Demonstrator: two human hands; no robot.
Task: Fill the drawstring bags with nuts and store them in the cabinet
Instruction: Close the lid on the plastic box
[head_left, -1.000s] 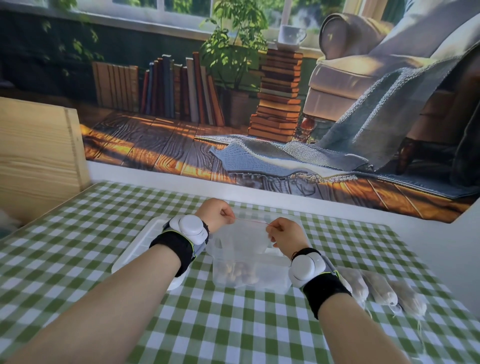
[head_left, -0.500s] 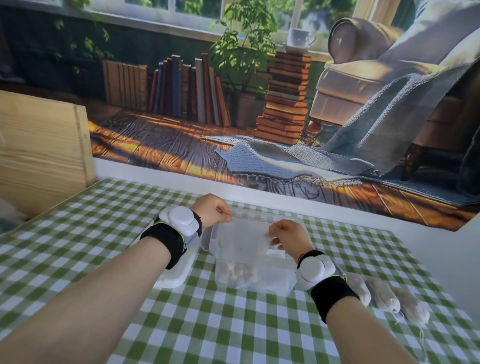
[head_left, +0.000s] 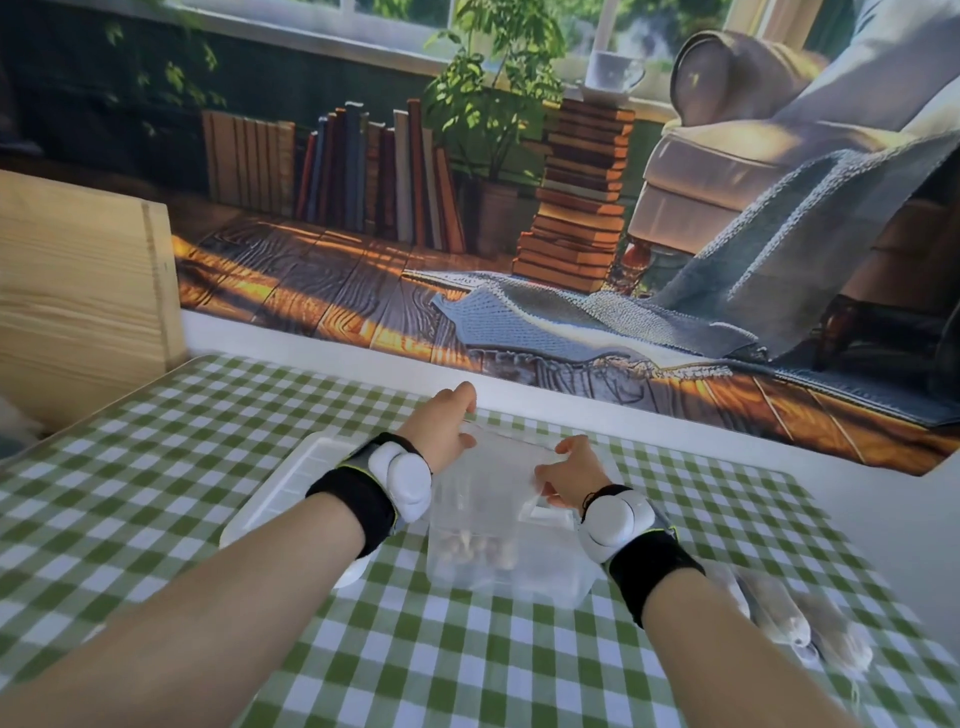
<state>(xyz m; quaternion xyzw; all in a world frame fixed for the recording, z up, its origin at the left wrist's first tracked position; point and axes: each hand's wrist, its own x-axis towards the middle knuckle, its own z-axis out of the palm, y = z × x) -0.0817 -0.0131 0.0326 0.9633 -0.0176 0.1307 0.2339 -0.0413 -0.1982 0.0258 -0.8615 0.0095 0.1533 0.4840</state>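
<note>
Left hand (head_left: 441, 428) pushes forward and away from the right hand (head_left: 569, 470), and the gap between them is wider than half a second ago. That stretches the mouth of the sheer drawstring bag (head_left: 498, 467) open. Both sets of fingers (head_left: 464, 395) are curled onto the bag's rim, one hand pinching each side, though blur hides the exact hold.

The bag hangs between the hands, right over the clear tub (head_left: 511, 577), and a small heap of nuts (head_left: 480, 545) sits at the tub's bottom. My read: this bag is being opened for filling, and the scooping or pouring is not yet done. One hand will have to let go to fetch the nuts, and then the limp mouth may sag shut.

Moving outward, the tub's white lid (head_left: 280, 483) lies just beside it under the left wrist. To the right, near the bench's (head_left: 156, 467) edge, three filled bags (head_left: 795, 613) lie side by side, so part of the job looks done. They are close to that edge, and a careless right elbow could nudge them off.

Far left stands the wooden cabinet (head_left: 78, 291), well apart from the tub. The checked cloth between them carries nothing I can see, so that path looks open. Behind, the bench ends at the wall, with little room beyond the left hand.
</note>
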